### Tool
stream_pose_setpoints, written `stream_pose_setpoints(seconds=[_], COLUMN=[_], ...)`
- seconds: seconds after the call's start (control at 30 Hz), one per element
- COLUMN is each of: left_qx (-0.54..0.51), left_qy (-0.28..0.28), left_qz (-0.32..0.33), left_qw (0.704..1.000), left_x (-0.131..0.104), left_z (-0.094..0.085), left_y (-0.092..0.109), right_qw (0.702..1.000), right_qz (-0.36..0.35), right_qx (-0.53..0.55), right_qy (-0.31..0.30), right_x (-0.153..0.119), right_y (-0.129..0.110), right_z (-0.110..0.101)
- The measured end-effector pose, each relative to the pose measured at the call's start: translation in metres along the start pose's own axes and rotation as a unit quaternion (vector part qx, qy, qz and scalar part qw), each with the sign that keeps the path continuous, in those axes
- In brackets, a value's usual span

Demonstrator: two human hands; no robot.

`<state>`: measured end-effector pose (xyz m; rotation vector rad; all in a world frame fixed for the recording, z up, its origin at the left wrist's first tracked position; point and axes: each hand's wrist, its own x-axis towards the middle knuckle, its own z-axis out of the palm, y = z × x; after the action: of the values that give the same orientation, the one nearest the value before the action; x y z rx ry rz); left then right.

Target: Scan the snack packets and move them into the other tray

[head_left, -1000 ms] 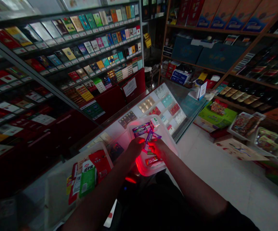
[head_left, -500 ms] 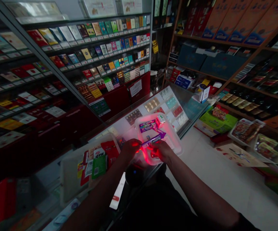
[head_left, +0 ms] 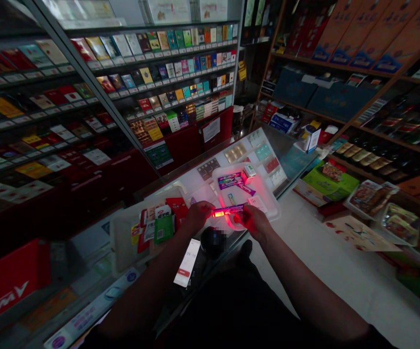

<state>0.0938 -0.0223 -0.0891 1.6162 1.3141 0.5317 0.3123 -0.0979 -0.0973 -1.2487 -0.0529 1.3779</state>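
Note:
A slim purple candy pack (head_left: 234, 210) is held level between my two hands over the near edge of a white plastic tray (head_left: 276, 213). My left hand (head_left: 198, 217) pinches its left end and my right hand (head_left: 255, 223) grips its right end. Red light falls on the pack's left part and on my right fingers. Just below, toward me, stands a black rounded device (head_left: 213, 241), partly blurred. In the tray lie several more purple packs (head_left: 230, 181), a small white-and-green box (head_left: 249, 171) and a white card-like item (head_left: 256, 203).
Left of my hands, a second tray (head_left: 117, 242) holds red and green snack bags (head_left: 164, 227). A lit phone-like screen (head_left: 188, 262) lies near my left forearm. The glass counter (head_left: 286, 182) runs toward shelves of cigarette packs (head_left: 166, 72). Boxes and bottles (head_left: 363, 155) line the right.
The candy pack has turned from slanted to nearly level, and its left end now glows red. My view has shifted slightly, so the surroundings appear farther right.

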Motion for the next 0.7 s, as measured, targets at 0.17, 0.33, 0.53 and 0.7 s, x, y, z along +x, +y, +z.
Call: stream_pose_setpoints(seconds=[0.17, 0.33, 0.53, 0.7], left_qx=[-0.054, -0.089, -0.12, -0.147], left_qy=[0.004, 0.017, 0.022, 0.052], left_qz=[-0.017, -0.021, -0.025, -0.018], left_qw=[0.998, 0.996, 0.992, 0.988], left_x=[-0.001, 0.0, -0.006, -0.017], left_z=[0.005, 0.007, 0.001, -0.014], left_y=[-0.007, -0.013, -0.011, -0.001], right_qw=[0.999, 0.997, 0.998, 0.998], right_qz=[-0.008, -0.026, -0.041, -0.043], right_qx=[-0.043, -0.068, -0.053, -0.053], right_qy=[0.007, -0.018, -0.011, -0.015], right_x=[-0.006, -0.015, -0.022, -0.025], right_y=[0.007, 0.008, 0.008, 0.009], right_z=[-0.007, -0.012, -0.005, 0.01])
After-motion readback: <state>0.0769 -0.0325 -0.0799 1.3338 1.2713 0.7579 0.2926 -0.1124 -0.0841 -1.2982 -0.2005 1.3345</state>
